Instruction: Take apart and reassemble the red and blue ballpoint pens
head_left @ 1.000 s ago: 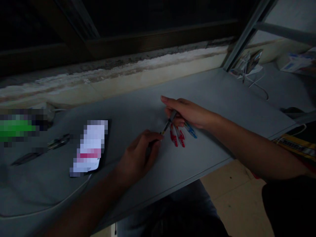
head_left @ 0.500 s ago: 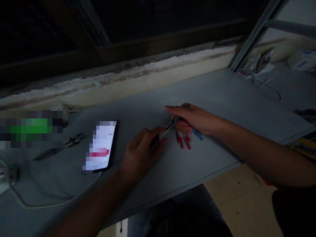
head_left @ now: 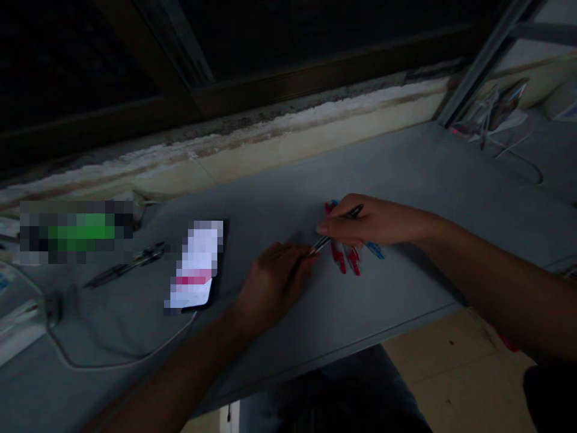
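Note:
My right hand pinches a dark pen near its metal tip, the barrel running up across the fingers. My left hand is curled just below, its fingertips meeting the pen's tip; what it grips there is too small to make out. Under my right hand lie two red pens and a blue pen on the grey table.
A lit phone lies left of my left hand, with a white cable looping in front of it. Dark pens lie further left. A metal post and a heap of cables and packets stand at the far right.
My right hand has turned so the pen lies flatter, and both hands sit slightly lower and to the right in view. The camera has shifted a little to the left.

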A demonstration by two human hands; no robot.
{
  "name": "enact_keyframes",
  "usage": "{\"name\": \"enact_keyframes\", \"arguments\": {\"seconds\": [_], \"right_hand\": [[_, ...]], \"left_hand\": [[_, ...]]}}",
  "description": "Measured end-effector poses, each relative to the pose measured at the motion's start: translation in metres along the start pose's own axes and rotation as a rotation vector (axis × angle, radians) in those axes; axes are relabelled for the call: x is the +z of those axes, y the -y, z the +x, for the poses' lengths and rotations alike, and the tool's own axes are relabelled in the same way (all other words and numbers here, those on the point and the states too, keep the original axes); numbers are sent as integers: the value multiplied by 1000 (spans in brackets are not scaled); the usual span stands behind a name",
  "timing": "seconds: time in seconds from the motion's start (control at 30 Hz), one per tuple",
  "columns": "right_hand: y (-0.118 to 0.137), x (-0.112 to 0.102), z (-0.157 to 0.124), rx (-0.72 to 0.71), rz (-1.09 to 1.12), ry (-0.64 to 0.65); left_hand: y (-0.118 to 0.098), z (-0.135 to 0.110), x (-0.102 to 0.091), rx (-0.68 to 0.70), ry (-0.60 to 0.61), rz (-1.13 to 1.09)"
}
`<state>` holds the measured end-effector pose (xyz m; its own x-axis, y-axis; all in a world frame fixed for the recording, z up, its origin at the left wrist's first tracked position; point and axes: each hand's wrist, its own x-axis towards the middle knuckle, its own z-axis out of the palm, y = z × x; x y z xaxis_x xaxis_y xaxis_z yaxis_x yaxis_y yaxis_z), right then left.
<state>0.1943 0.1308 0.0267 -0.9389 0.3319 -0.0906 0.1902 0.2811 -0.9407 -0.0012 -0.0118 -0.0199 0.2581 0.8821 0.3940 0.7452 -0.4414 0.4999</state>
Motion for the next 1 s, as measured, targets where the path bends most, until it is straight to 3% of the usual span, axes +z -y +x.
{"name": "enact_keyframes", "arguments": {"seconds": [0.1, 0.2, 0.43, 0.53, 0.67, 0.87, 1.0], "right_hand": [[-1, -8, 0, -62, -9, -33], [-5, -13, 2, -23, -25, -128], [-12, -14, 5, -98, 3, -259], [-12, -13, 5, -65, -31, -240], [-12, -13, 4, -135, -89, -267], [-16, -13, 8, -36, -24, -266], [-13, -14, 7, -64, 116, -251]], "left_hand": [[1, 3, -1, -98, 25, -69], [4, 7, -3, -190, 24, -102], [6, 10, -1, -216, -75, -60], [7, 10, -2, -240, -85, -46], [10, 10, -1, -223, -97, -47], [12, 8, 0, -205, -119, -35], [13, 8, 0, -238, -119, -40]]}}
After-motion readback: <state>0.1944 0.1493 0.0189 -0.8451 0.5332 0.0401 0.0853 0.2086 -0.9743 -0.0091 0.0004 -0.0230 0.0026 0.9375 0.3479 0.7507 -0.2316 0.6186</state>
